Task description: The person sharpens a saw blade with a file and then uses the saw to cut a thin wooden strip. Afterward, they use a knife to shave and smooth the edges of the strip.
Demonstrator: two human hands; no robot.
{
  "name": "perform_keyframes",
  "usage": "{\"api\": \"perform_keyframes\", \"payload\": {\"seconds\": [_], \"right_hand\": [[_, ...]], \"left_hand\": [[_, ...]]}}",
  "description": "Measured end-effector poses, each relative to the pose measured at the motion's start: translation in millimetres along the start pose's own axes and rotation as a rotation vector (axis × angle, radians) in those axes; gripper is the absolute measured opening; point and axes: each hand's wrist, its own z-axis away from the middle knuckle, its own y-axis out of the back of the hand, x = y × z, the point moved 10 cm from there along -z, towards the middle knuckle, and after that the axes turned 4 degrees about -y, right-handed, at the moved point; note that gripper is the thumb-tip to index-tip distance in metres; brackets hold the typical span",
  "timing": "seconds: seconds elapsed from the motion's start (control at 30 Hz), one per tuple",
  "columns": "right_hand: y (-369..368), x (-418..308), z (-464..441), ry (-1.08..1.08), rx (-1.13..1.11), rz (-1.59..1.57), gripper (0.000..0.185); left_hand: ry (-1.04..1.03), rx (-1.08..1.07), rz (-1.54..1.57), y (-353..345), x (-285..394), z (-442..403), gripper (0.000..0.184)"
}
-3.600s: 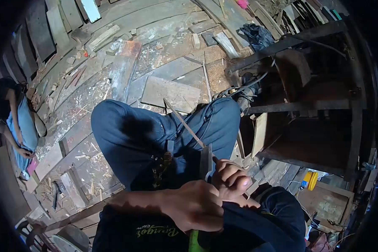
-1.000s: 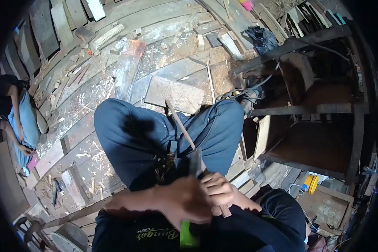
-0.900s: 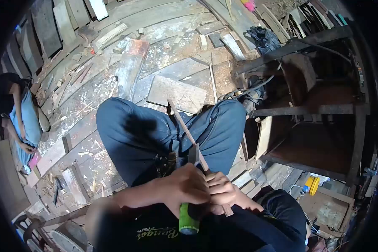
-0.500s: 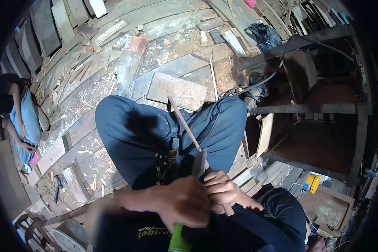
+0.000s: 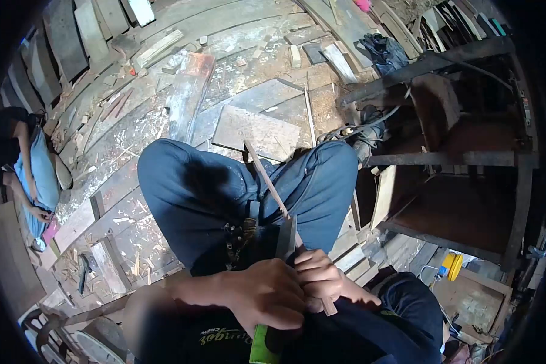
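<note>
My left hand (image 5: 270, 294) is closed around a tool with a green handle (image 5: 263, 347), which sticks out below the fist. Its wide grey blade (image 5: 287, 238) points up from the fist and lies against a thin wooden stick (image 5: 267, 179). The fingers of my right hand (image 5: 317, 276) are wrapped round the lower part of this stick, whose short end shows below them. The stick slants up to the left between my knees, its tip near a flat board (image 5: 255, 132) on the floor. Both hands are close together before my torso.
Another person (image 5: 33, 164) sits at the far left. A dark wooden frame (image 5: 443, 159) stands on the right, with a yellow reel (image 5: 451, 266) below it. Wood shavings and offcuts litter the plank floor (image 5: 121, 145). A black plastic bag (image 5: 382, 53) lies at the upper right.
My right hand has come down and left since the earliest frame, with more stick end showing below it. The blade has shifted up and down along the stick between frames.
</note>
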Motion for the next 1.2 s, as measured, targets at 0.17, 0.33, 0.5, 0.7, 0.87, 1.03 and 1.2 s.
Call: {"api": "perform_keyframes", "payload": {"seconds": [0.17,0.33,0.5,0.7,0.87,1.03,1.2], "right_hand": [[11.2,-4.9,-0.4,0.025,0.072,0.009,0.022],[7.1,-3.3,7.9,0.036,0.165,0.041,0.032],[5.4,-4.2,-5.4,0.003,0.076,0.027,0.036],[15.5,-5.7,-41.5,-0.053,0.158,0.005,0.042],[25.9,-6.7,11.4,-0.015,0.314,0.018,0.042],[11.8,-4.8,-5.5,-0.024,0.158,0.036,0.043],[11.9,-6.3,-2.9,-0.01,0.161,0.051,0.041]], "left_hand": [[0.044,0.063,-0.08,5.8,-10.8,5.6,0.03],[0.109,0.132,-0.032,9.8,-21.9,4.3,0.026],[0.076,-0.074,-0.081,-4.6,-7.7,-12.3,0.02],[0.063,0.042,-0.033,4.4,-7.5,-3.3,0.022],[0.088,0.138,0.022,14.2,-13.4,3.5,0.025],[0.071,-0.06,-0.125,-15.7,-3.7,-4.2,0.023],[0.123,0.05,-0.012,4.2,-7.0,-3.9,0.029]]}}
